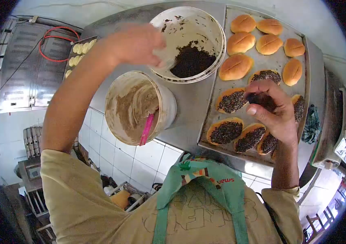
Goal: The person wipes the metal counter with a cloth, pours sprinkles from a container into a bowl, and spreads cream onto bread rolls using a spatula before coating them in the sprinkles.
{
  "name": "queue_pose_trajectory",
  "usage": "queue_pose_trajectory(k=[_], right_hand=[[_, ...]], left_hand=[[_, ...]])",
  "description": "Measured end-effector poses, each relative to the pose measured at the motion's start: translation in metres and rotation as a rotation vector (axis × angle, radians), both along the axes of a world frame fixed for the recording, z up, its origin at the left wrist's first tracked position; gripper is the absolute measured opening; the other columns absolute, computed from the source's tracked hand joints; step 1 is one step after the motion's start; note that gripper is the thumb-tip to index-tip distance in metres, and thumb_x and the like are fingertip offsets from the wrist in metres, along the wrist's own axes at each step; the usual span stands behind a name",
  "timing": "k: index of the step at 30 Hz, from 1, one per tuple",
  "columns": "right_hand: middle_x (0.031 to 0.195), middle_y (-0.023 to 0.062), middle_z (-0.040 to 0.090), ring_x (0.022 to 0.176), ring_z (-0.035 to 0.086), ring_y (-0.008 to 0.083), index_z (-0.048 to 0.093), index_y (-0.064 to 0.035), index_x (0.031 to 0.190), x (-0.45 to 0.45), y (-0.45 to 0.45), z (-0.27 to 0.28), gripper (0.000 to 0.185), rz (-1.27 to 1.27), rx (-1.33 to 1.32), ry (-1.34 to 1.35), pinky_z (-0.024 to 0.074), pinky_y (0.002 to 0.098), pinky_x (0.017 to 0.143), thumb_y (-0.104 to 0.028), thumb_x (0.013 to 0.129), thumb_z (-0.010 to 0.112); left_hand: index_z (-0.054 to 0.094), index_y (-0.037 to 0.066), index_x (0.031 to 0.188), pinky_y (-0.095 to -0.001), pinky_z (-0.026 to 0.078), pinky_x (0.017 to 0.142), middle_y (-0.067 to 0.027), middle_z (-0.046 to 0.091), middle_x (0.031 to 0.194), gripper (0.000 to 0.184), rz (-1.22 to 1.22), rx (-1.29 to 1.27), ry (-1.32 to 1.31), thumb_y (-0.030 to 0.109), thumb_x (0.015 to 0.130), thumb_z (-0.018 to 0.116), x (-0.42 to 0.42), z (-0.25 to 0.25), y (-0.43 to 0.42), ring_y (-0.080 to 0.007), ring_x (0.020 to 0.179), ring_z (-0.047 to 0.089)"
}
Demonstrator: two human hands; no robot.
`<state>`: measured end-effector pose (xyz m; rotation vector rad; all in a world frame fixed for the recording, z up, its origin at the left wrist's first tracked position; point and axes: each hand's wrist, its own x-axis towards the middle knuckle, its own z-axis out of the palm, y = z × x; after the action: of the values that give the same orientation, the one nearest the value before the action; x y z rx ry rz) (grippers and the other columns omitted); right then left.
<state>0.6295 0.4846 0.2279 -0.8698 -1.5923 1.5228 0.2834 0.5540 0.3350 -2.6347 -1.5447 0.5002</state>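
Dark, crumbly topping point(193, 61) lay heaped in the bottom of a white bucket point(197, 24) at twelve o'clock in the view, with smears of it up the inner wall. The left hand point(134, 44), blurred, was at eleven o'clock by the bucket's left rim; its fingers looked loosely spread, but whether they held anything I could not tell. The right hand point(274, 109) was at three o'clock above a metal tray point(262, 61), thumb and fingers closed in a narrow grip around a dark piece point(260, 101); whether that was a coated bun or a loose clump was not clear.

The tray filled the view from one to four o'clock. Its far end held plain golden buns point(236, 67); nearer the person, around three o'clock, lay buns coated in dark crumbs point(226, 131). At ten o'clock a tub point(169, 106) of brownish paste stood tilted, a pink strip point(147, 129) leaning in it.

The step in hand seemed to be coating buns, roughly half done by my judgement. The next move called for a bare spot on the tray and a gentle release, so that the crumbs would not shake off.
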Motion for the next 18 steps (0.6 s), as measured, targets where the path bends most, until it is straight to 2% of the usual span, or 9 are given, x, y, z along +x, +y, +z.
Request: queue_pose_trajectory(k=[2,5,8,11,14,17,18], right_hand=[[0.106,0.0027,0.066,0.099,0.062,0.0109,0.064,-0.0027,0.111,0.004,0.0,0.003,0.032,0.04,-0.036,0.016,0.0494,0.0282,0.089,-0.008,0.083,0.078],[0.106,0.0029,0.067,0.098,0.062,0.0107,0.064,-0.0024,0.11,0.009,-0.004,0.005,0.031,0.044,-0.044,0.037,0.0501,0.0283,0.087,-0.007,0.083,0.078],[0.106,0.0035,0.067,0.097,0.063,0.0114,0.064,-0.0018,0.11,0.014,-0.006,0.002,0.031,0.06,0.009,0.02,0.0506,0.0285,0.086,-0.007,0.082,0.078],[0.106,0.0043,0.067,0.097,0.063,0.0125,0.064,-0.0013,0.11,0.019,-0.012,0.0,0.032,0.079,0.027,0.009,0.0506,0.0288,0.087,-0.005,0.082,0.078],[0.108,0.0054,0.067,0.1,0.062,0.0128,0.063,-0.0012,0.112,0.024,-0.017,0.001,0.033,0.069,0.04,0.01,0.0499,0.0285,0.088,-0.003,0.082,0.077],[0.109,0.0052,0.065,0.103,0.06,0.0121,0.061,-0.0016,0.116,0.032,-0.027,-0.001,0.035,0.022,0.092,0.029,0.0491,0.028,0.089,0.0,0.083,0.074],[0.109,0.0048,0.065,0.103,0.06,0.0118,0.06,-0.0017,0.118,0.035,-0.032,0.0,0.036,-0.008,0.067,0.036,0.0487,0.0279,0.09,0.001,0.084,0.073]], left_hand=[[0.068,0.009,0.118,-0.0449,0.051,0.091,-0.0161,0.066,0.106,0.048,0.099,-0.093,0.126,0.036,0.08,0.076,0.001,0.009,0.001,-0.0356,0.103,0.063],[0.069,0.01,0.117,-0.0453,0.05,0.092,-0.0166,0.066,0.107,0.049,0.07,0.17,-0.248,0.038,0.079,0.077,0.007,0.01,0.001,-0.0358,0.104,0.063],[0.069,0.01,0.119,-0.0455,0.05,0.092,-0.0176,0.066,0.108,0.053,0.192,-0.275,0.272,0.041,0.077,0.078,0.017,0.018,-0.007,-0.0359,0.104,0.063],[0.067,0.01,0.123,-0.0452,0.05,0.091,-0.018,0.067,0.108,0.055,0.134,0.13,-0.072,0.04,0.078,0.078,0.018,0.019,-0.007,-0.036,0.103,0.064],[0.062,0.011,0.128,-0.0446,0.051,0.088,-0.019,0.067,0.108,0.056,0.137,-0.253,0.283,0.035,0.08,0.076,0.013,0.007,-0.01,-0.0361,0.102,0.065],[0.061,0.007,0.13,-0.0409,0.052,0.086,-0.0194,0.067,0.101,0.056,0.092,0.106,-0.194,0.033,0.081,0.075,-0.009,0.005,-0.019,-0.0317,0.099,0.066],[0.059,0.0,0.129,-0.0372,0.053,0.086,-0.0138,0.065,0.103,0.056,0.247,-0.038,-0.288,0.025,0.082,0.076,0.015,0.035,-0.029,-0.0242,0.096,0.066]])
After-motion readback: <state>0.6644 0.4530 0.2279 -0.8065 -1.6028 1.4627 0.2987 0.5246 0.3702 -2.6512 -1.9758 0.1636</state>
